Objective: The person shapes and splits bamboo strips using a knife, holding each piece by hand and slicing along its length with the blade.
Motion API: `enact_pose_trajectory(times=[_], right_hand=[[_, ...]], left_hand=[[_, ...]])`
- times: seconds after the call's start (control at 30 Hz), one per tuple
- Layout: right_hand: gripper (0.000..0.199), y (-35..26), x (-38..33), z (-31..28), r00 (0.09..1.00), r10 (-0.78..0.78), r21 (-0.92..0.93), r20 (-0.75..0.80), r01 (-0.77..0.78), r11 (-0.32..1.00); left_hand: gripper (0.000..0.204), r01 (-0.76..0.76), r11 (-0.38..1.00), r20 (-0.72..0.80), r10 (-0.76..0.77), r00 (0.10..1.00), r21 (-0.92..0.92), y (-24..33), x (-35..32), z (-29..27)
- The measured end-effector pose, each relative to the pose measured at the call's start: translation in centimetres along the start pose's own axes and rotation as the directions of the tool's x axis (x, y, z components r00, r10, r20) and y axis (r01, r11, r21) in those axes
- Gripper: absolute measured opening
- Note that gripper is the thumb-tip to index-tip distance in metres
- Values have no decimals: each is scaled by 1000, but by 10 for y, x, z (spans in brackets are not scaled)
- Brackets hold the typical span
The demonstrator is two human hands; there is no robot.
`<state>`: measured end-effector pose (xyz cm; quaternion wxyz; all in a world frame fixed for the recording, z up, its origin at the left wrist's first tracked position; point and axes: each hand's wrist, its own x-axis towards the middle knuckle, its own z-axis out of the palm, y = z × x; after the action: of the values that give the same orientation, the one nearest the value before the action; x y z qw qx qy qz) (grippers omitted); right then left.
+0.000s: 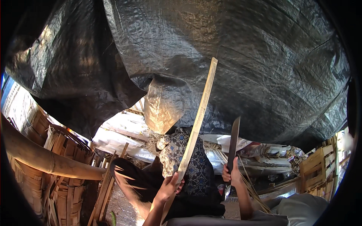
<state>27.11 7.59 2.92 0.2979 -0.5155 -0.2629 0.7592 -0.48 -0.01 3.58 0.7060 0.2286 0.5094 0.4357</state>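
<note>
My left hand (167, 188) is wrapped round the lower part of a long, pale split bamboo strip (200, 116). The strip slants up and away to the right, its squared far end raised in front of the black tarp. To the right, my right hand (233, 175) grips a machete (233, 141) low down, with the dark blade pointing upward. Blade and strip are apart from each other. A dark cloth with a blue and cream pattern (188, 162) lies below the strip, between my arms.
A large black tarp (264, 83) hangs across the front. At the left, a thick bamboo pole (56, 162) runs past woven bamboo baskets (69, 192). Another woven basket (318, 169) stands at the right. Thin strips (247, 177) lie beside my right forearm.
</note>
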Motion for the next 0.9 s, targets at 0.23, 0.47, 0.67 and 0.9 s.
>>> enact_pose_trajectory(times=[0.23, 0.47, 0.67, 0.9], right_hand=[[66, -38, -18, 65, 928, -298, -114, 222, 329, 938], [54, -57, 14, 110, 703, -590, -917, 397, 321, -235], [75, -54, 34, 115, 686, -424, -787, 591, 375, -490], [73, -112, 95, 99, 353, -822, -891, 446, 263, -370]], left_hand=[[51, 18, 999, -7, -18, 1000, 38, -10, -5, -5], [50, -18, 999, -17, 19, 1000, 40, -5, -6, 4], [48, -152, 976, -6, 155, 988, 153, -15, 0, 3], [31, -404, 685, -102, 571, 814, 606, -17, -7, 24]])
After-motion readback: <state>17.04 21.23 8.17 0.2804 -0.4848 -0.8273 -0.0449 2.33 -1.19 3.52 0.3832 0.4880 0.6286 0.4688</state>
